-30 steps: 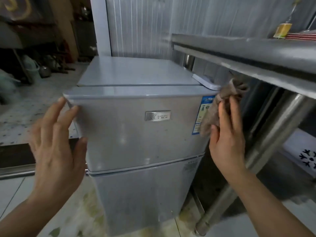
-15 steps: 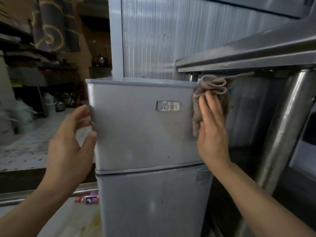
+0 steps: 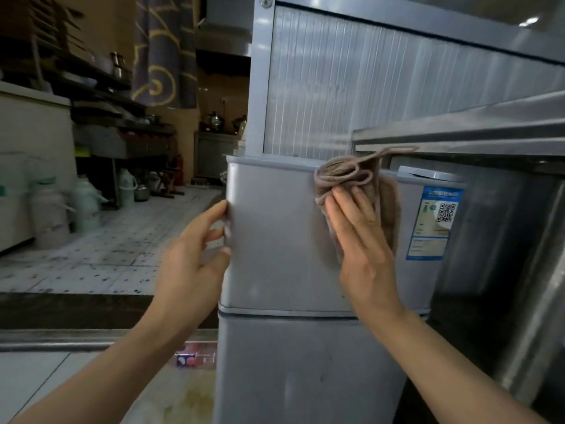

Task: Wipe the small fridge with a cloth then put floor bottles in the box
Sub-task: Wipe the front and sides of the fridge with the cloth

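Head view: the right hand (image 3: 363, 240) presses a brown cloth (image 3: 351, 185) flat-fingered against the upper door of the small fridge (image 3: 275, 255) — the wiping looks underway, not finished. The left hand (image 3: 189, 261) steadies the door's left edge, fingers loosely curved on it. One bottle-like item (image 3: 195, 358) lies on the floor beside the fridge base; no box shows — that step seems untouched

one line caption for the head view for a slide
Right hand presses a brown cloth flat on the small fridge's upper door while the left hand steadies its left edge.
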A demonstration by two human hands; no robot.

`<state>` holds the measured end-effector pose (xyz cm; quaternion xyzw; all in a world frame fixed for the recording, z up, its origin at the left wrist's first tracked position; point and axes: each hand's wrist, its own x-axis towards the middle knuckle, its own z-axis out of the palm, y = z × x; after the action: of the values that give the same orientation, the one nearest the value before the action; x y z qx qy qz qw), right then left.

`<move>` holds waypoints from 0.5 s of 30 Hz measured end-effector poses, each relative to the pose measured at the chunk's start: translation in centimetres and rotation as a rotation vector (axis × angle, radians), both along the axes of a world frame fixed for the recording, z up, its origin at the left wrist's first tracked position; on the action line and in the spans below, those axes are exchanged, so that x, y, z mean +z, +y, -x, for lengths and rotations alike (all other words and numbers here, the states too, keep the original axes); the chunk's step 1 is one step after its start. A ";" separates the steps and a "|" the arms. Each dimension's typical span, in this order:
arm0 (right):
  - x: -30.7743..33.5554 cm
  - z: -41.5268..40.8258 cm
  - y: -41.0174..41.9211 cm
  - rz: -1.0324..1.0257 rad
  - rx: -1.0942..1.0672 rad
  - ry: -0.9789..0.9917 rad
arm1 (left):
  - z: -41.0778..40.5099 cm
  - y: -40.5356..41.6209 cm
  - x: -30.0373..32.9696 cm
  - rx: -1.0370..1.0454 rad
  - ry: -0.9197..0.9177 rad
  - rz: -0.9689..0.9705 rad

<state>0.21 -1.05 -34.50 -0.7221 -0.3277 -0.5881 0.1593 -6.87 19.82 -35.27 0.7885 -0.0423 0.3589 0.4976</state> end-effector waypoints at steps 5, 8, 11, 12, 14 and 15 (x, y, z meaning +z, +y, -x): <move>1.6 0.7 4.9 0.193 0.094 -0.025 | 0.7 1.0 0.1 -0.180 0.017 0.113; 3.5 0.7 6.8 0.254 0.093 -0.015 | 1.2 2.1 -0.4 -0.192 0.037 0.104; 5.2 0.1 8.2 0.377 0.003 -0.094 | 1.5 3.1 -1.4 -0.094 0.032 0.064; 5.3 -0.2 8.8 0.405 0.001 -0.109 | 1.6 3.4 -1.8 -0.058 0.027 0.044; 4.6 -0.7 9.7 0.399 0.026 -0.135 | 1.8 3.9 -2.6 0.004 0.019 0.005; 3.8 -0.9 9.9 0.386 0.043 -0.146 | 2.0 4.1 -3.0 0.030 0.016 -0.014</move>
<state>1.12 8.86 -30.67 -0.6876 -0.4604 -0.5614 0.0063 -8.83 23.94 -38.22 0.7954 -0.0292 0.3598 0.4869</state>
